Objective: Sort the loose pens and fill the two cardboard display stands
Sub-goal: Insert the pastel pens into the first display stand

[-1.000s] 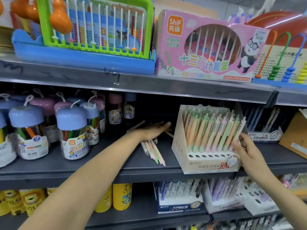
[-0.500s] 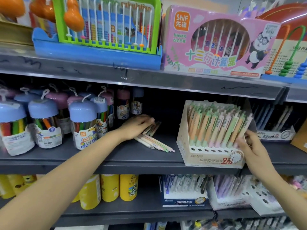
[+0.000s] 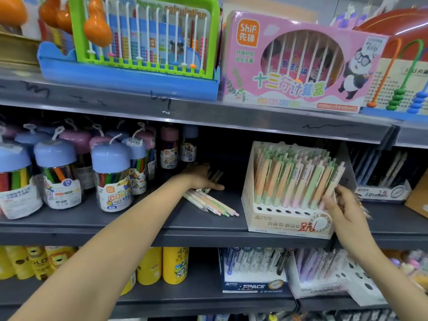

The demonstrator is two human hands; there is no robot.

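Observation:
A cream cardboard display stand (image 3: 287,224) stands on the middle shelf, packed with pastel orange, green and pink pens (image 3: 294,179); its front row of holes is empty. My right hand (image 3: 345,207) grips the stand's right edge, thumb against the rightmost pens. Left of the stand, several loose pastel pens (image 3: 213,202) lie in a bunch on the shelf. My left hand (image 3: 202,178) rests on the far end of that bunch, fingers curled round some of the pens, thumb pointing right. A second white stand (image 3: 361,281) with lilac pens and empty holes sits on the shelf below.
Blue- and pink-capped jars of coloured pens (image 3: 111,179) crowd the shelf left of the loose pens. Another pen stand (image 3: 384,188) stands at the right. Abacus boxes (image 3: 294,63) fill the shelf above. Yellow tubs (image 3: 173,265) and a navy pen box (image 3: 252,286) sit below.
My left hand has drawn back from a flat reach and curled onto the loose pens, which have shifted and fanned out. My right hand stays at the stand's right edge. The view has moved closer.

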